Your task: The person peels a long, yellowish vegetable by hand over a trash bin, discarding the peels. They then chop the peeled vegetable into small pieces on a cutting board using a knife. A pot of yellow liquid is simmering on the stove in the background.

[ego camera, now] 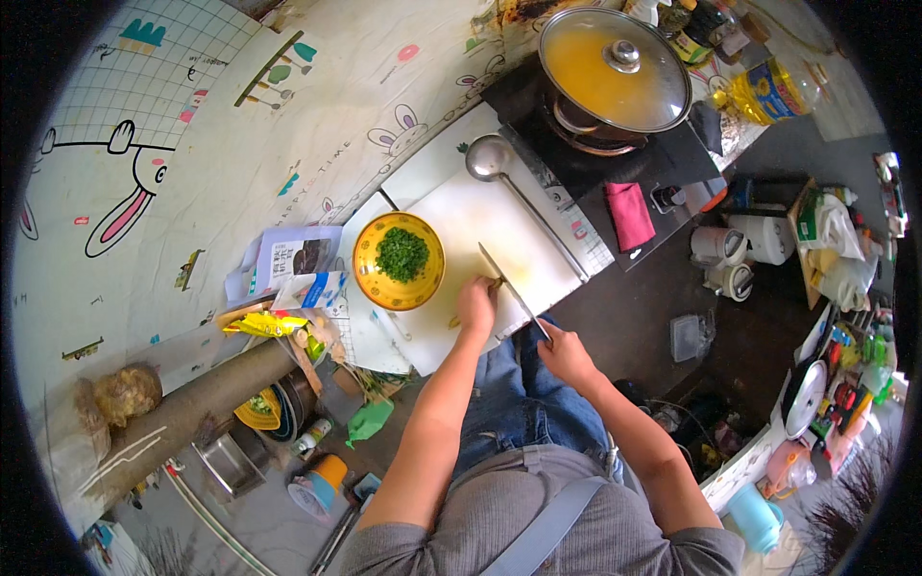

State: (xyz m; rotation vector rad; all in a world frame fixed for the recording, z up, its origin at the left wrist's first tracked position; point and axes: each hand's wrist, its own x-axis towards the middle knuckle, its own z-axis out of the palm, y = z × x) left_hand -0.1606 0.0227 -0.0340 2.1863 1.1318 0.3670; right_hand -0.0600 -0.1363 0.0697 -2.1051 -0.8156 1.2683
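My right hand (567,353) grips the handle of a kitchen knife (513,291), its blade pointing up and left over a white cutting board (461,216). Beside the blade, my left hand (478,306) holds a small brownish piece of food (497,283), perhaps ginger, against the board. Another small yellowish piece (454,322) lies just left of that hand. A yellow patterned bowl (365,288) with finely chopped green herbs (402,254) stands at the board's left side. Across the board's upper right lies a long-handled metal ladle (490,158).
A lidded pot (614,70) with yellowish contents sits on a black stove (666,176) at the upper right, near a folded red cloth (629,216). An oil bottle (771,91) stands beyond. Food packets (266,324) crowd the counter's left end, against the papered wall (324,93).
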